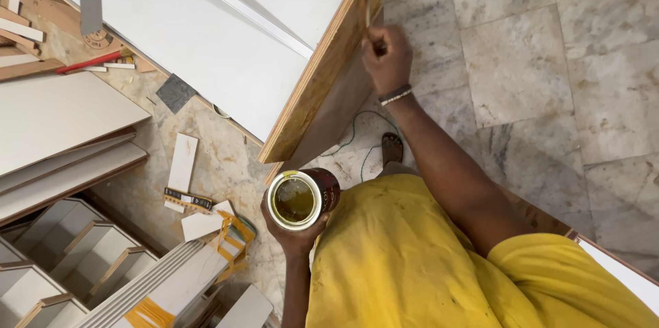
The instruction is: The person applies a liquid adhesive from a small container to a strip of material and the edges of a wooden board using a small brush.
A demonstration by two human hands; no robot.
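Observation:
My left hand [294,230] grips a round dark-red tin [302,197] from below; the tin is open and holds a yellowish glossy liquid. My right hand [386,57] is raised and closed on a thin brush [366,5], whose handle runs up along the bare plywood edge [322,71] of a large white-faced board [206,33]. The brush touches that edge near the board's top corner. A dark band sits on my right wrist.
White boards are stacked at the left [62,122], with open white box units [75,252] below them. Offcuts, a folding rule [187,199] and a red pencil [88,62] lie on the marble floor. A green wire [360,129] trails by my sandalled foot [392,147].

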